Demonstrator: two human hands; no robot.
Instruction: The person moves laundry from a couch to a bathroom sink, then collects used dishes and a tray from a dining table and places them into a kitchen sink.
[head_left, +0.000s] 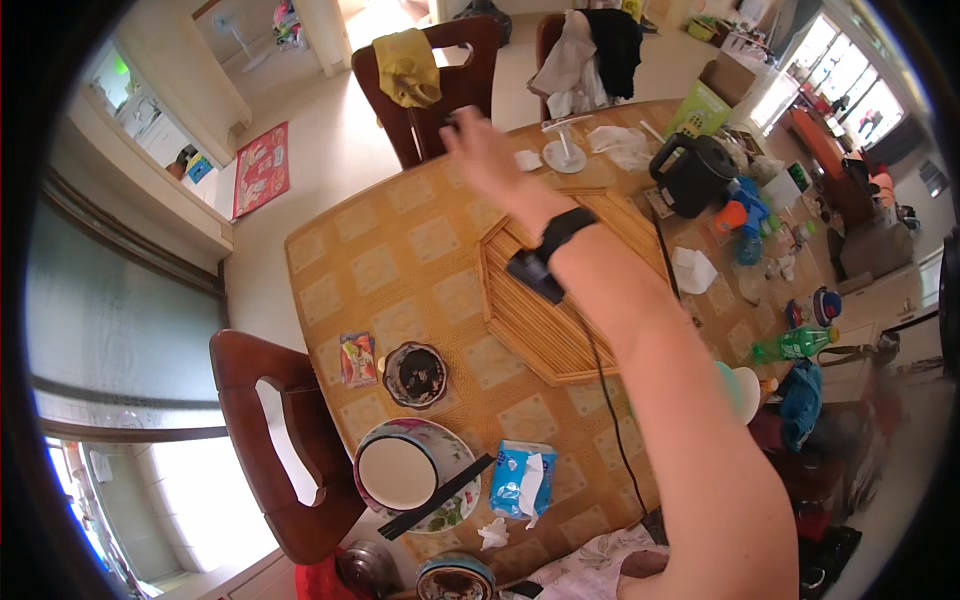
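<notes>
My right arm reaches across the table from the lower right. The right hand (485, 160) is raised over the far edge, in front of a chair. Its fingers are curled and partly blurred, with a small dark thing at their tips that I cannot make out. A black band (567, 232) circles the wrist, and a small black box (535, 276) with a cable (612, 410) shows beside it. Under the forearm lies an octagonal slatted wooden board (550, 345), partly covered by the arm. My left hand is out of view.
On the patterned table (375, 265) stand a dark scalloped bowl (415, 375), a white bowl (398, 472), black chopsticks (435, 497) and a blue tissue pack (522, 478). At right are a black kettle (695, 175) and a green bottle (805, 343). A yellow cloth (408, 68) drapes a chair (470, 50).
</notes>
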